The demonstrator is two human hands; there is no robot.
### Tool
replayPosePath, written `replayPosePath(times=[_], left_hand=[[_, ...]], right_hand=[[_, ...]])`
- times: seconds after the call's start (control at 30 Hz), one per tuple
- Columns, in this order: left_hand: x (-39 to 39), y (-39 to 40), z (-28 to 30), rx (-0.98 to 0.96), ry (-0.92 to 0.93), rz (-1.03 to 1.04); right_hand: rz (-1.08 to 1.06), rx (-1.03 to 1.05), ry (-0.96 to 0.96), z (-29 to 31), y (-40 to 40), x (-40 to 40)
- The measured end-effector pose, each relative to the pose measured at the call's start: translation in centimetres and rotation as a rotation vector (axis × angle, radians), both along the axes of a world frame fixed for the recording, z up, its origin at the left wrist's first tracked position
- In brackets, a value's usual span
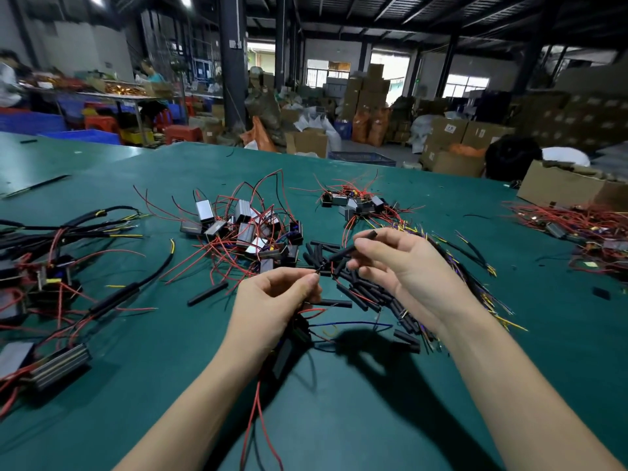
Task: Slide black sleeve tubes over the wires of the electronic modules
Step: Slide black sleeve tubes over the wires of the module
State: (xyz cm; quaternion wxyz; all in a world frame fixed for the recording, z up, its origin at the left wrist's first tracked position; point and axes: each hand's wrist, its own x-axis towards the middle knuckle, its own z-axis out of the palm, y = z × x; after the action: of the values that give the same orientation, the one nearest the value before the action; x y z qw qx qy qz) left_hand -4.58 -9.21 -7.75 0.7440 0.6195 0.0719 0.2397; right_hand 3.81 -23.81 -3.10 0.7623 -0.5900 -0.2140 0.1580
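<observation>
My left hand [275,300] pinches the wire ends [317,270] of a dark electronic module [289,351] that hangs below the hand, its red and blue wires trailing onto the mat. My right hand [404,263] holds a black sleeve tube [353,246] between thumb and fingers, its lower end close to the pinched wire tips. A pile of loose black sleeve tubes [360,290] lies on the green mat under and between my hands. Unsleeved modules with red wires [244,229] are heaped just beyond.
Sleeved modules with black tubing [68,260] lie at the left. A second module heap [356,203] sits further back, another wire pile [571,226] at the right beside a cardboard box [571,188]. Another person's head [509,158] shows past the table's far edge.
</observation>
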Motion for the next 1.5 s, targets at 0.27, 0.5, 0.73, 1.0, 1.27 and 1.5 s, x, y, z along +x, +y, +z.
replayPosePath(times=[0.27, 0.5, 0.73, 1.0, 1.27, 1.5], left_hand=[[0.5, 0.0, -0.5, 0.044, -0.008, -0.006], [0.3, -0.1, -0.6, 0.08, -0.029, -0.026], [0.4, -0.4, -0.8, 0.136, -0.047, -0.01], [0.3, -0.4, -0.8, 0.138, -0.056, 0.028], [0.3, -0.5, -0.9, 0.14, -0.048, 0.038], [0.3, -0.4, -1.0, 0.128, -0.046, 0.056]], right_hand=[[-0.078, -0.004, 0.019, -0.9, 0.5, 0.0], [-0.053, -0.094, -0.067, -0.6, 0.3, -0.5], [-0.057, -0.206, -0.188, 0.0, -0.2, -0.6], [-0.093, -0.184, -0.22, 0.2, -0.2, -0.6], [-0.076, -0.176, -0.214, 0.0, 0.0, -0.5], [-0.143, -0.158, -0.294, 0.4, -0.8, 0.1]])
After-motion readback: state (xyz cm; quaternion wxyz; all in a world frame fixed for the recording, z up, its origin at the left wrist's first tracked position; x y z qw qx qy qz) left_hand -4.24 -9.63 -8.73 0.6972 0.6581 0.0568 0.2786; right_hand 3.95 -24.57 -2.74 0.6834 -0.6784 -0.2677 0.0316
